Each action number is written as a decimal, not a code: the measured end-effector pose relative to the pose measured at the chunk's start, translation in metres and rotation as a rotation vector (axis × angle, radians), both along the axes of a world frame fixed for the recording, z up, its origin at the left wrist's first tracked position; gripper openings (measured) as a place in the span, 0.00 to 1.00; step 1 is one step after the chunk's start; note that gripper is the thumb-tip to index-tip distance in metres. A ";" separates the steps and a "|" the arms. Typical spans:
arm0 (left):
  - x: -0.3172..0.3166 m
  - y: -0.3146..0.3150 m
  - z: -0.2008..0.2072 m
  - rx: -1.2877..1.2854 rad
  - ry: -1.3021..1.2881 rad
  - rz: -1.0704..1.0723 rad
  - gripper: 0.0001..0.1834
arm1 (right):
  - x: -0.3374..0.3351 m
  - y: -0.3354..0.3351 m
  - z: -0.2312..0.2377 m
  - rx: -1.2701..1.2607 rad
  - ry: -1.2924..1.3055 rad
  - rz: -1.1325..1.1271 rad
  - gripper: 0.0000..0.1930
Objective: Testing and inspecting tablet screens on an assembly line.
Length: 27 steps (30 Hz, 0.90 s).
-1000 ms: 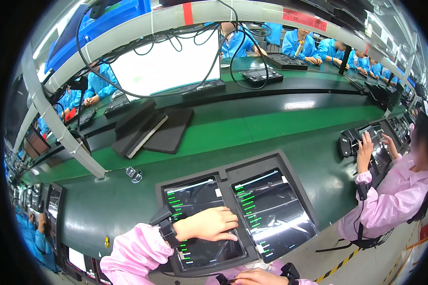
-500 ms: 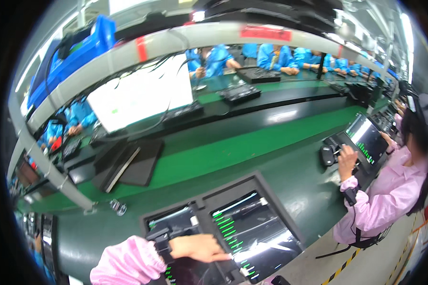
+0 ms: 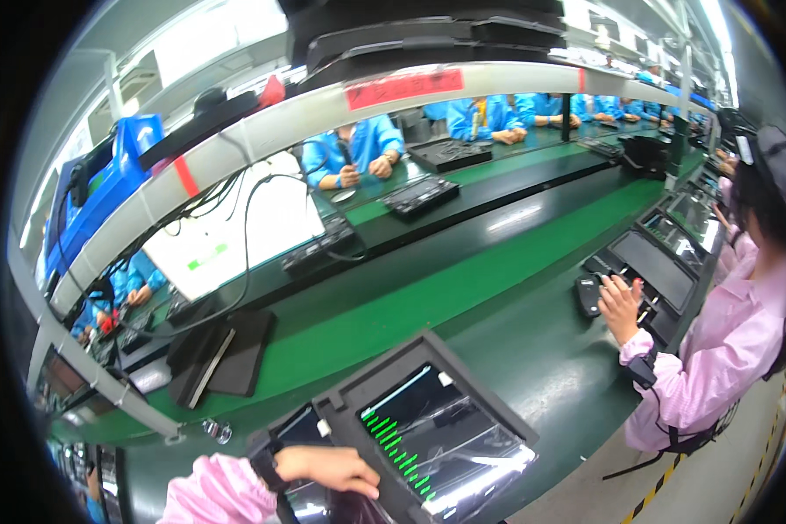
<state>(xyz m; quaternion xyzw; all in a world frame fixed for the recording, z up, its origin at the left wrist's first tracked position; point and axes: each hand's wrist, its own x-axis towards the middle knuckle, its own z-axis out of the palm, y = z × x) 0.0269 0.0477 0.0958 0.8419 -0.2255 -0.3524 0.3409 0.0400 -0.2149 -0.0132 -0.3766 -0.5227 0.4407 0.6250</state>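
A black tray (image 3: 489, 393) with two side-by-side compartments lies on the bench in front of me. Its right compartment holds a dark glossy screen panel (image 3: 428, 397) with a column of short green marks and film-like glare along its lower end. Another dark panel (image 3: 302, 428) is in the left compartment, largely covered by my arm. My left hand (image 3: 332, 469), in a pink sleeve with a black wrist device, lies over the left panel. Its loosely bent fingers reach the divider between compartments, and nothing shows in them. My right hand is out of view.
Dark folders (image 3: 223, 358) lie beyond the tray, left of a green strip. A metal rail (image 3: 279, 118) with hanging cables crosses above the bench. On the right, a co-worker in pink (image 3: 699, 358) handles another tray beside a black device (image 3: 589, 297).
My left hand has drawn back left from the right panel's edge, its pointing finger now bent. The view has shifted. The co-worker's tray now shows a plain grey surface instead of a green-marked panel.
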 end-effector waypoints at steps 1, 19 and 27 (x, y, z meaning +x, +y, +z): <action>0.006 0.005 0.001 -0.035 0.003 0.017 0.18 | 0.014 -0.006 0.024 -0.260 0.322 0.212 0.08; -0.017 -0.047 0.041 -0.011 -0.538 0.560 0.12 | -0.027 -0.047 0.035 -0.571 0.429 -0.411 0.13; -0.109 -0.096 0.078 -0.104 -0.543 0.642 0.20 | -0.059 -0.042 0.011 -0.510 0.417 -0.384 0.13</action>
